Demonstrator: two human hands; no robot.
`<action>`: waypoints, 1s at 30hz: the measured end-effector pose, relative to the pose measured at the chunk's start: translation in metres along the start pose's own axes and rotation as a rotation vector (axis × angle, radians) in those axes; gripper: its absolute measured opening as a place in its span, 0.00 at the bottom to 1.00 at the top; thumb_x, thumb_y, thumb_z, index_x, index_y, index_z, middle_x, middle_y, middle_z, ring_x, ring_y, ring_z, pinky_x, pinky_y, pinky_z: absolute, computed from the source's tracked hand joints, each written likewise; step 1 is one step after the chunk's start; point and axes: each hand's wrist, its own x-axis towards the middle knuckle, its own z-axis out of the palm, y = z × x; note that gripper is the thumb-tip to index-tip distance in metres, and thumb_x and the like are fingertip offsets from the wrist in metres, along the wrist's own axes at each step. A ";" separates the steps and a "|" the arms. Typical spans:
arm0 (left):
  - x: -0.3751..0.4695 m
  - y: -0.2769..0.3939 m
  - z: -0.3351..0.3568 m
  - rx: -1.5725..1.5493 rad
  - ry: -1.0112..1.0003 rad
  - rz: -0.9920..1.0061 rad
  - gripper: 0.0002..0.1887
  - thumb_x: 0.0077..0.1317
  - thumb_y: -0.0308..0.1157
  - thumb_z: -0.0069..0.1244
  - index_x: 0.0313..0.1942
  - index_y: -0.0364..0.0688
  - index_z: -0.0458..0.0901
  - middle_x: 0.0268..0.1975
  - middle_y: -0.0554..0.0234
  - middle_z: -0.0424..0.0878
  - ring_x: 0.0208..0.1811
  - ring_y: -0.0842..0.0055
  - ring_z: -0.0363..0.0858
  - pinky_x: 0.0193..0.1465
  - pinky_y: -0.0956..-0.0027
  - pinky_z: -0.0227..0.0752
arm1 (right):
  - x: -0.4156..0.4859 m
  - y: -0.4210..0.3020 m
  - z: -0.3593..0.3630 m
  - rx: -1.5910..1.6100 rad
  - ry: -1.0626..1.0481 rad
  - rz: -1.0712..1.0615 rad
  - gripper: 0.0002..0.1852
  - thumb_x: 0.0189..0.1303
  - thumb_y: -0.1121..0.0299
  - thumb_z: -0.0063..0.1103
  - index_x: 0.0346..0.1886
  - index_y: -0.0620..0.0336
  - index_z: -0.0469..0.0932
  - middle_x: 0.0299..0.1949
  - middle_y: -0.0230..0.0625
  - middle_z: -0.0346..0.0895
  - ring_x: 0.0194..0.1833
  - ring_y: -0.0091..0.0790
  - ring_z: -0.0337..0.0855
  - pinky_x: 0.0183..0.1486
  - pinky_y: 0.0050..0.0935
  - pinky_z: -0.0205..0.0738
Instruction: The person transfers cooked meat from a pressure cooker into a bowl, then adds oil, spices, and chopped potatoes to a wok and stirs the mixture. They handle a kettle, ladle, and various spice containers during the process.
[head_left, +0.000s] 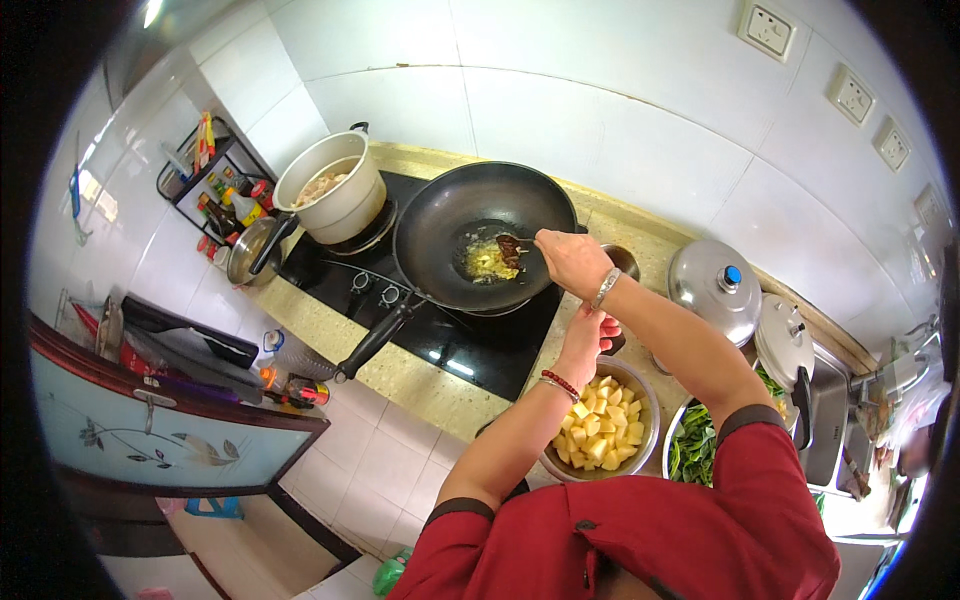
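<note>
My right hand (574, 262) grips a thin metal utensil, likely a spoon (528, 240), over the black wok (442, 217). Dark brown paste (509, 253) is at its end, touching or just above yellowish chopped food (486, 261) in oil on the wok's bottom. Below my right wrist is my left hand (586, 337), with its fingers curled. Something dark shows by those fingers, and I cannot tell whether they hold it. Close under the left hand stands a metal bowl (651, 405) of peeled, cubed potatoes (604, 424).
A pale pot (334, 206) with meat sits on the left burner of the black hob (480, 349). The wok's handle (379, 337) juts toward me. Leafy greens (694, 446), a domed lid (712, 289) and a sink (829, 412) are at right. Bottles (244, 206) fill a corner rack.
</note>
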 end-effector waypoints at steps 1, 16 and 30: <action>0.000 -0.003 -0.002 -0.002 -0.004 0.003 0.09 0.77 0.43 0.42 0.48 0.50 0.74 0.36 0.74 0.79 0.34 0.85 0.79 0.35 0.76 0.69 | -0.001 0.003 0.003 -0.005 0.003 -0.027 0.03 0.59 0.74 0.51 0.35 0.61 0.71 0.29 0.47 0.80 0.33 0.51 0.84 0.34 0.45 0.79; 0.005 -0.001 0.000 -0.075 0.028 0.060 0.14 0.78 0.48 0.43 0.37 0.50 0.73 0.33 0.70 0.80 0.34 0.78 0.80 0.38 0.72 0.69 | -0.034 0.066 -0.082 1.082 0.179 0.834 0.11 0.69 0.68 0.50 0.35 0.67 0.77 0.28 0.41 0.84 0.25 0.32 0.86 0.28 0.29 0.81; 0.095 -0.012 0.049 -0.204 0.047 0.005 0.15 0.78 0.45 0.42 0.35 0.46 0.69 0.29 0.64 0.77 0.29 0.74 0.78 0.32 0.71 0.70 | -0.117 0.119 -0.095 0.830 0.123 1.041 0.29 0.71 0.59 0.57 0.66 0.71 0.66 0.22 0.40 0.81 0.20 0.32 0.84 0.25 0.28 0.81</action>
